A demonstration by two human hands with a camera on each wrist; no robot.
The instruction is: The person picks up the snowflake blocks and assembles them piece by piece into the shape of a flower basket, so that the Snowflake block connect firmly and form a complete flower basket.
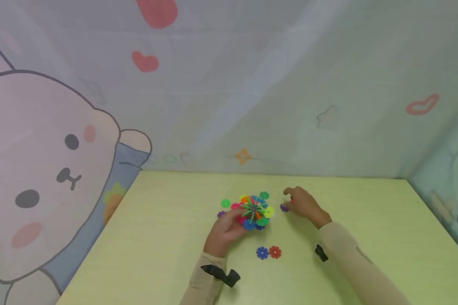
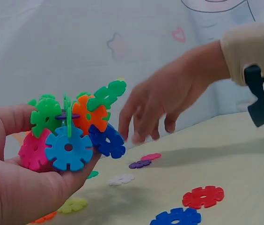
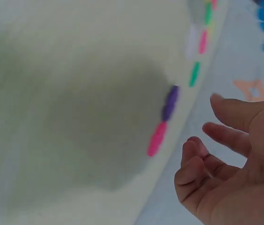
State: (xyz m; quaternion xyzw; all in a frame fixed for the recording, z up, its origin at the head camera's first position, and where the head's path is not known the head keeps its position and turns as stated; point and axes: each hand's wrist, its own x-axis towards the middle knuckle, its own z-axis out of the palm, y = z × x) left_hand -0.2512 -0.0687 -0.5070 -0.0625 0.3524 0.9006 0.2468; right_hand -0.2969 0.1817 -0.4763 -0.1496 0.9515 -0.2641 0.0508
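Note:
My left hand [image 1: 226, 232] holds a ball-like cluster of interlocked plastic snowflake discs [image 2: 69, 148] up off the table, thumb on one side and fingers beneath. Light blue, dark blue, green, orange and pink discs show in it, slotted at different angles. To the right of the cluster, my right hand [image 1: 304, 204] hovers over the table with loosely bent fingers and nothing between them. Below it lie a purple disc [image 3: 170, 103] and a pink disc [image 3: 157, 139], end to end; in the head view the hand partly covers them.
Nearer the front edge, a blue disc [image 1: 262, 253] and a red disc [image 1: 275, 252] lie side by side on the pale table [image 1: 156, 254]. Several loose discs lie around and behind the cluster, including a green disc [image 1: 225, 203] and a white disc [image 2: 121, 179]. A printed curtain [image 1: 252, 84] hangs behind.

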